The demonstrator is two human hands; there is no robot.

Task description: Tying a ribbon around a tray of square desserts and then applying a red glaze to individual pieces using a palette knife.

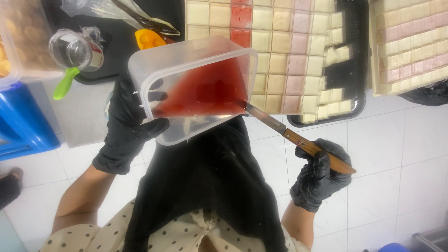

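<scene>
My left hand [128, 123], in a black glove, grips a clear plastic tub [154, 63] tilted toward me. Red liquid or jelly [205, 93] pools in its lower side. My right hand [322, 175], also gloved in black, holds a wooden-handled palette knife [289, 135]. The blade tip reaches into the tub's corner at the red filling. Behind the tub lies a black tray [357, 56] covered with cream, pink and red square pieces [284, 42].
A second slab of cream and pink bars [410, 42] sits at the right. At the left are a clear measuring cup with a green handle [74, 51], a piping bag [116, 11], an orange tool [148, 38] and a blue crate [23, 121]. White floor tiles [396, 154] lie below.
</scene>
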